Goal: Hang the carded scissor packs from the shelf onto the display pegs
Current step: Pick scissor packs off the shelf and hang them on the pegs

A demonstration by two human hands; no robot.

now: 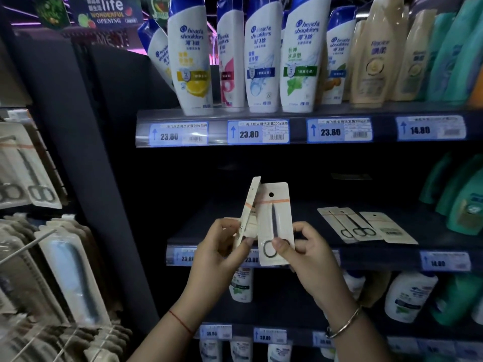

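My right hand (305, 253) pinches a white carded scissor pack (274, 212) upright by its lower end, face toward me, the hang hole at its top. My left hand (222, 246) holds a second scissor pack (248, 207) edge-on, tilted right, its top touching the first. Three more scissor packs (366, 226) lie flat on the dark middle shelf (235, 226) to the right of my hands. Display pegs (26, 246) stick out at the far left, with hung scissor packs (28, 173) above them.
Shampoo bottles (235, 56) fill the shelf above, green bottles (460, 194) stand at the right of the middle shelf, and more bottles sit below. Price tags line the shelf edges. Other carded goods (75, 273) hang on the left rack.
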